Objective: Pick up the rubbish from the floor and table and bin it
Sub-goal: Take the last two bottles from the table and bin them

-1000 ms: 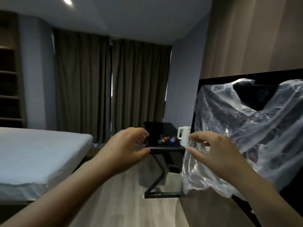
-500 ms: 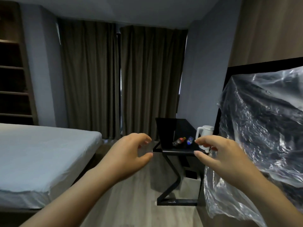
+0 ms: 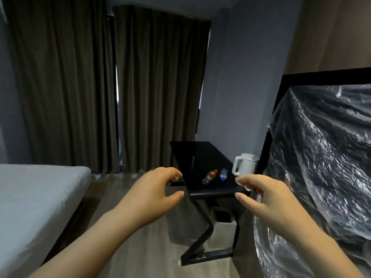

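Note:
Two small plastic bottles lie on the black side table (image 3: pixel 212 192): one with a red label (image 3: pixel 209 176), one with a blue label (image 3: pixel 223 174). A small bin (image 3: pixel 222 219) stands on the floor under the table. My left hand (image 3: pixel 152 195) hovers left of the table's near edge, its fingers loosely curled and holding nothing. Near the table's right corner, my right hand (image 3: pixel 261 199) has its fingers curled on the edge of a large clear plastic bag (image 3: pixel 321 167). The bag billows up along the right side.
A white kettle (image 3: pixel 245 165) stands on the table by the wall. A bed with a grey sheet (image 3: pixel 36 197) fills the left. Dark curtains (image 3: pixel 100 87) cover the far wall. A black-framed panel (image 3: pixel 321 76) is behind the bag. Wood floor (image 3: pixel 140 247) runs between bed and table.
The view has moved closer to the table and tipped down. The bag has swung further to the right. Both hands keep their pose in front of me.

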Available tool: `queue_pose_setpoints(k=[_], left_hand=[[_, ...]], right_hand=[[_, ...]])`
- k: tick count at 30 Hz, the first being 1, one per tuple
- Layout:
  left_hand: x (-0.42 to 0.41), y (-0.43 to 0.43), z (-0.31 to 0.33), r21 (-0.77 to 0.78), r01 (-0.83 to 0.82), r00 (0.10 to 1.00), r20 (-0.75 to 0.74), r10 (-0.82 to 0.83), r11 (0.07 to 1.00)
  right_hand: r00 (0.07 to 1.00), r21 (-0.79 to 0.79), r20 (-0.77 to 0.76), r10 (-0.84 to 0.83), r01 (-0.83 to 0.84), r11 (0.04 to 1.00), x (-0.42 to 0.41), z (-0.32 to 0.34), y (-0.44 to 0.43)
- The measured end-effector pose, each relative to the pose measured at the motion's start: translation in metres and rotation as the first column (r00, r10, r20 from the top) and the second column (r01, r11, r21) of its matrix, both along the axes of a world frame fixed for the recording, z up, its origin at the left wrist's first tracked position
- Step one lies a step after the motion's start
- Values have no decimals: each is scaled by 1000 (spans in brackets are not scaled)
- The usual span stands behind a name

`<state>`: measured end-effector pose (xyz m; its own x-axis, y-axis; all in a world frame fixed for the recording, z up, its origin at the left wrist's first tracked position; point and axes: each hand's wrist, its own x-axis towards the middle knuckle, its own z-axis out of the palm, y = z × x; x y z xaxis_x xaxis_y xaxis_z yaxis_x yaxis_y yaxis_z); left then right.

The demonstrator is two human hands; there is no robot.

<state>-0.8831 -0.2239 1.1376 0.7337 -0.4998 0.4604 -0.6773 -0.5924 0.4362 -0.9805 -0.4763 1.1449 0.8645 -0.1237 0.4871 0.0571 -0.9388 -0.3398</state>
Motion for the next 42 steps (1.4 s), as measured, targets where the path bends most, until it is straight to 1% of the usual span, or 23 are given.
queue_pose_setpoints(k=[7,11,15,21,25,29,36,42], left_hand=[[99,-13,-31,19,70,993,-99,-68,997],[150,-33,-43,0,80,990,-114,-80,997],[199,-61,-51,18,84,989,-125,-81,996],[285,-117,-46,52,72,992,-107,-66,996],[334,-166,-49,36,76,991,-113,-72,996],[375,-204,-59,22,111,981,-166,-106,994],[459,-258,-79,21,170,967,-194,-163,985],[546,-301,-95,-12,237,942,-243,-233,971]], right_hand=[[991,-13,-110,-82,82,997,77,-23,-1],[984,-14,-133,-116,115,993,121,-33,-20],[984,-8,-131,-123,123,992,174,-44,-49],[984,74,-131,-118,128,989,258,-52,-111],[983,79,-147,-114,126,989,307,-54,-153],[978,100,-174,-114,133,986,346,-60,-186],[964,123,-226,-142,173,977,415,-79,-230],[948,139,-223,-227,261,955,488,-96,-262]])
